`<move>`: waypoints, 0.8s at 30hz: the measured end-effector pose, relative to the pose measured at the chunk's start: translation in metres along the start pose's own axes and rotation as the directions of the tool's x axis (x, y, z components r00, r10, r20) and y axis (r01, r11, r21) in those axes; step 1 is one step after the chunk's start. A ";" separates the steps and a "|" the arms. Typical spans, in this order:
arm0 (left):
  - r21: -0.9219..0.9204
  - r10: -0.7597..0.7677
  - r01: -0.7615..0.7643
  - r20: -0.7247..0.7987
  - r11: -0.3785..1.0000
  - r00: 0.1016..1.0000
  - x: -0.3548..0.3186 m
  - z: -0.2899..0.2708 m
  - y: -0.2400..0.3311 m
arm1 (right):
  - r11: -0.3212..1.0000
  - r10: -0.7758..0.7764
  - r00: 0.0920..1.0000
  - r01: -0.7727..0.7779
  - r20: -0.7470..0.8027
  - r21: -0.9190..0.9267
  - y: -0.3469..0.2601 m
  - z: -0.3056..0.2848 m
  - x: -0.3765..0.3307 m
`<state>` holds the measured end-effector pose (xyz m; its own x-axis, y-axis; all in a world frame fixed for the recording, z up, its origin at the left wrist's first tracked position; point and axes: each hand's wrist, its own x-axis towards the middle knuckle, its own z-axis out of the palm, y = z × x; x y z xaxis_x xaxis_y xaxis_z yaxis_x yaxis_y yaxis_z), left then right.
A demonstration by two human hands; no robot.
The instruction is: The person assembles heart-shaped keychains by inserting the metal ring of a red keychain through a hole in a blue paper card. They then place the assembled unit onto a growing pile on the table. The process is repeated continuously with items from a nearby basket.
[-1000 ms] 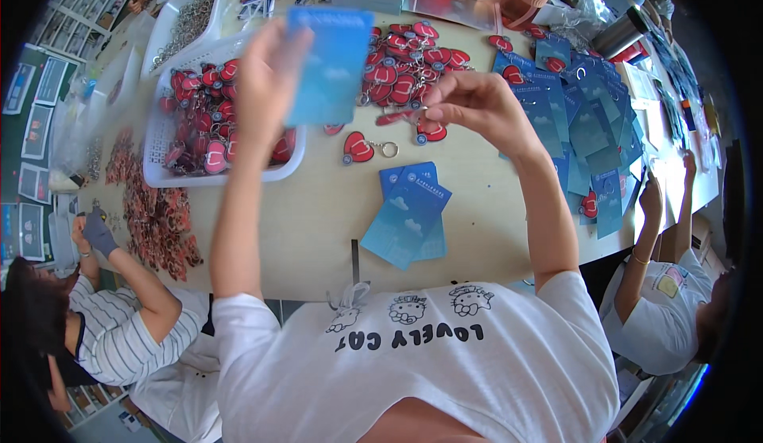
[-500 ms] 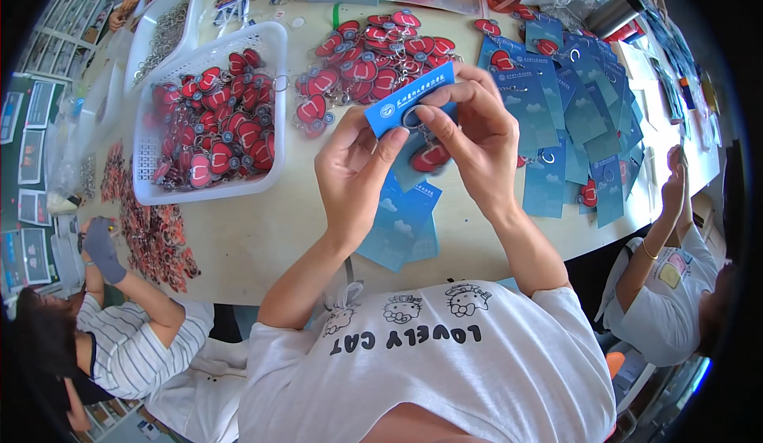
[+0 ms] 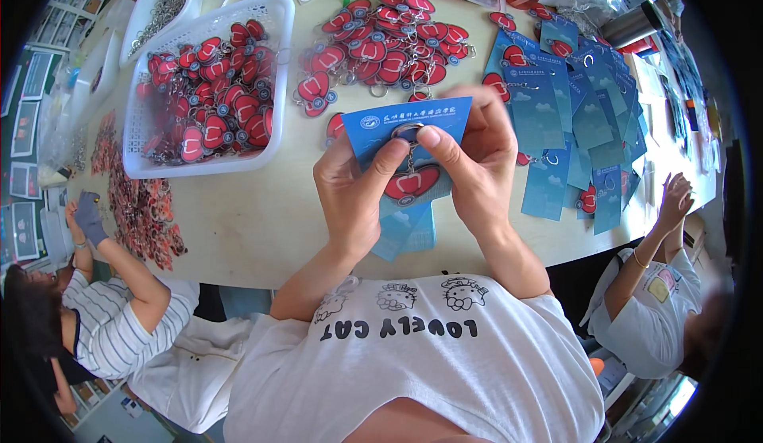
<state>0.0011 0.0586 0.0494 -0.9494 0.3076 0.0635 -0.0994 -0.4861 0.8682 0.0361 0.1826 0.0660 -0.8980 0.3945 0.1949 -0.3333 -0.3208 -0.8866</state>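
Between both hands I hold a blue printed card (image 3: 449, 121), up in front of me over the table. My left hand (image 3: 346, 193) grips its left side, thumb pressed at the metal key ring (image 3: 407, 127) on the card. My right hand (image 3: 483, 169) pinches the right side, its thumb against the same ring; some fingers are hidden behind the card. From the ring a short chain carries a red, slipper-shaped keychain (image 3: 412, 184) that lies over the card's lower part. Below, more blue cards (image 3: 409, 232) rest on the table. A heap of red keychains (image 3: 373, 50) lies beyond my hands.
A white basket (image 3: 214, 166) full of red keychains stands left, beside a tray of metal rings (image 3: 168, 18). Orange-red pieces (image 3: 143, 216) lie near it. Right are spread cards with keychains (image 3: 548, 121) and a steel flask (image 3: 633, 28). People sit left (image 3: 131, 316) and right (image 3: 648, 304).
The card has turned from tilted to nearly level, facing me. Both thumbs now meet at the ring, and the blurred keychain now hangs centred over the card. The view has shifted slightly.
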 end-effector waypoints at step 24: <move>0.963 -0.089 -0.208 0.225 0.174 0.970 -0.025 -0.071 -0.028 | -0.241 -0.354 0.928 0.027 0.114 -0.970 -0.017 -0.136 0.025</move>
<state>0.0067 0.0067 -0.0117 -0.8450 0.5263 0.0949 0.4667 0.6391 0.6114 0.0587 0.3153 0.0285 -0.7483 0.3813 0.5428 0.3344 0.9235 -0.1877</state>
